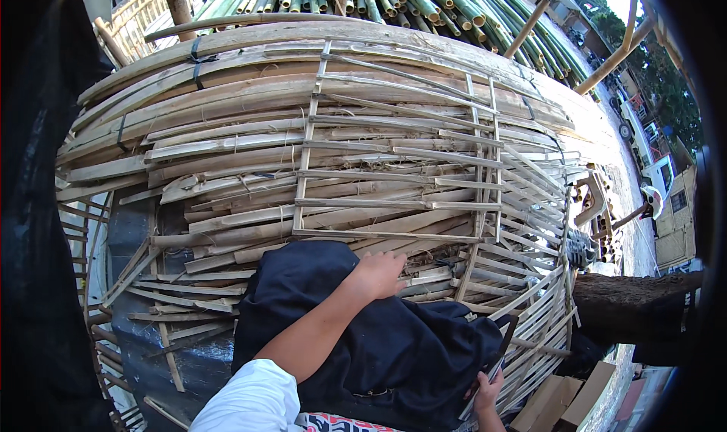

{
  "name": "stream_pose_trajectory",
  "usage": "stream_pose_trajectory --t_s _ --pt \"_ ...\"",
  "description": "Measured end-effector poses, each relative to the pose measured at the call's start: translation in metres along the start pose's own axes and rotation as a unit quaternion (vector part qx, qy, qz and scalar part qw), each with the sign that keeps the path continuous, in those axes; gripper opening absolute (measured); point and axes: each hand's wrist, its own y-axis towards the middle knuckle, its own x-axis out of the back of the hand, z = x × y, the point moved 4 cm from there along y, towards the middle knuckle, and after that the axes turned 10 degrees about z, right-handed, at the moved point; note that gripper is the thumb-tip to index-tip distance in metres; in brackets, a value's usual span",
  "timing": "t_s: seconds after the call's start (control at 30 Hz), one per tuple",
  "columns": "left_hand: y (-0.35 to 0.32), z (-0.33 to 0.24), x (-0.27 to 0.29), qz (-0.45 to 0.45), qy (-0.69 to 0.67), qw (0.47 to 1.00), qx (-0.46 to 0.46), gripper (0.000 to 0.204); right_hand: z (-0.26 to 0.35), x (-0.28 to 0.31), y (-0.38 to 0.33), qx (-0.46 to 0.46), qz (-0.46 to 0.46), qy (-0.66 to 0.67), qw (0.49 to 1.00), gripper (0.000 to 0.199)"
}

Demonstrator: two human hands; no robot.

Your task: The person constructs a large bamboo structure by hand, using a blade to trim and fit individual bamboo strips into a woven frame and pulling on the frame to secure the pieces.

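My left hand (381, 274) rests over the knee of my dark trousers (318, 349), fingers loosely bent and apart, with nothing seen in them. Just beyond its fingertips lie split bamboo pieces. At the lower right, my right hand (488, 393) is closed around a long, flat, blade-like piece (506, 349), dark along one side and pale along the other. Whether it is a knife or a strip I cannot tell. In front of my knees, a ladder-like frame of thin bamboo slats (394, 203) lies on the stack of split bamboo (235, 140).
Thin slats (538, 311) fan out at the right, beside cardboard boxes (568, 398). A dark log (636, 303) juts in from the right. Green bamboo poles (409, 0) are piled at the back. Short split pieces (189, 296) lie at the left; a white vehicle (657, 174) stands far right.
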Motion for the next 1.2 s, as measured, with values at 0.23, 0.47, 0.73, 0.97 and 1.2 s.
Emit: stream_pose_trajectory --t_s 0.23,0.47,0.73,0.97,1.2 --pt "-0.002 0.002 0.0 -0.004 0.003 1.0 -0.003 0.046 -0.004 0.004 0.0 0.009 -0.021 0.009 1.0 0.036" --pt "-0.004 0.0 0.003 -0.012 -0.005 1.0 -0.002 0.044 -0.011 0.01 0.005 0.028 -0.02 0.001 0.999 0.034" --pt "-0.006 0.003 0.002 -0.02 -0.02 1.0 0.001 0.044 -0.01 0.009 0.0 0.007 -0.015 -0.02 1.0 0.037" --pt "-0.005 0.004 0.001 -0.019 0.006 1.0 0.001 0.049 0.037 -0.019 -0.009 -0.04 -0.031 -0.045 0.998 0.047" --pt "-0.005 0.005 0.005 -0.019 -0.012 1.0 0.0 0.049 -0.012 0.012 0.0 -0.004 -0.034 -0.009 0.999 0.041"
